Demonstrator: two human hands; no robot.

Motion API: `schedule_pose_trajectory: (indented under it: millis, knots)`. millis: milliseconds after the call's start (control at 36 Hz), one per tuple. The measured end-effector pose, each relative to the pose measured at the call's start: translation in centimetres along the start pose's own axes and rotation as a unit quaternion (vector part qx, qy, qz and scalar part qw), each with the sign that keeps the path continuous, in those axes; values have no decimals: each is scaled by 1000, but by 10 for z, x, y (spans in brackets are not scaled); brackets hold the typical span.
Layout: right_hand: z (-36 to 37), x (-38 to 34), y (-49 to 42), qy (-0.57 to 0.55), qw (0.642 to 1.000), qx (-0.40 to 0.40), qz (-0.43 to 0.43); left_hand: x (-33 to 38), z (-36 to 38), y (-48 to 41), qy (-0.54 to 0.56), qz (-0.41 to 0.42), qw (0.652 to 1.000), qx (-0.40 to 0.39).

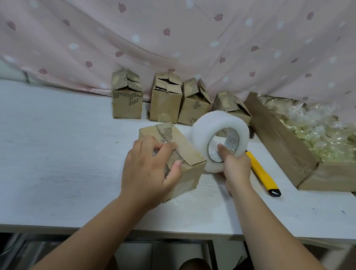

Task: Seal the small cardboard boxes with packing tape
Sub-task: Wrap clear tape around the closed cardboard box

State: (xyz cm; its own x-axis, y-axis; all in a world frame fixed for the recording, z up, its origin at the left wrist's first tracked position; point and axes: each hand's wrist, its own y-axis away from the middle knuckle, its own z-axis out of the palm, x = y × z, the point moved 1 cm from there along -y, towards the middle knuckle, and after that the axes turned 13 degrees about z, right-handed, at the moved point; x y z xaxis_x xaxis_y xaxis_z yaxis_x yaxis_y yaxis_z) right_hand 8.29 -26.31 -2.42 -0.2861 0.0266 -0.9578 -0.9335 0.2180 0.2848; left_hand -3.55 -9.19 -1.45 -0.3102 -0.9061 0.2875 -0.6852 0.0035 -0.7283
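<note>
A small worn cardboard box (188,157) lies in the middle of the white table (43,149), its flaps closed. My left hand (150,170) rests on its near top, fingers pressing the flaps down. Just right of the box, my right hand (234,166) holds a large roll of clear packing tape (205,129) upright, with fingers hooked inside its core. The roll touches the box's right side. Several more small boxes (165,105) with loose, torn flaps stand in a row at the back.
A yellow utility knife (263,174) lies on the table right of the tape roll. A long shallow cardboard tray (280,136) full of clear plastic bags sits at the back right. A pink patterned curtain (142,25) hangs behind the table.
</note>
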Motion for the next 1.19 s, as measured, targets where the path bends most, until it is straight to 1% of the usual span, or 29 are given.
schedule_pose_trajectory:
  millis: [139,222,306,389,444,500,556,611,667,750,778,833,861,972,1083,1194]
  knots:
    - [-1,5,5,21,997,21,-68,4,-3,1,32,-26,999,-18]
    - [0,8,4,23,995,36,-89,9,-10,-1,23,-33,996,-86]
    - [-1,11,3,25,994,47,-98,12,-15,-3,-35,-20,989,-142]
    - [-1,12,5,35,992,28,-114,7,-18,-6,-45,0,990,-136]
    - [0,12,8,57,990,9,-128,-2,-20,-6,-71,33,988,-133]
    - [1,12,11,79,988,-8,-133,-10,-24,-5,-99,59,980,-162]
    - [3,12,13,101,985,-29,-138,-13,-30,-4,-110,42,976,-184]
    - [4,13,14,118,981,-46,-145,-7,-34,-7,-120,0,974,-193]
    - [4,12,16,121,979,-52,-153,4,-36,-15,-148,-23,966,-210]
    - [3,11,17,100,981,-58,-157,13,-28,-31,-225,-1,939,-260]
    - [2,12,17,95,981,-61,-157,13,-25,-36,-239,17,935,-262]
    - [2,12,16,87,981,-65,-158,8,-16,-43,-229,43,938,-255]
    - [2,12,16,86,981,-66,-160,5,-11,-44,-216,42,940,-259]
    - [2,12,17,86,981,-66,-158,2,-4,-40,-214,-5,936,-280]
    - [1,12,15,52,987,-32,-149,1,-9,-41,-187,-94,932,-297]
    - [0,11,15,64,987,-8,-151,3,-12,-42,-167,-111,935,-293]
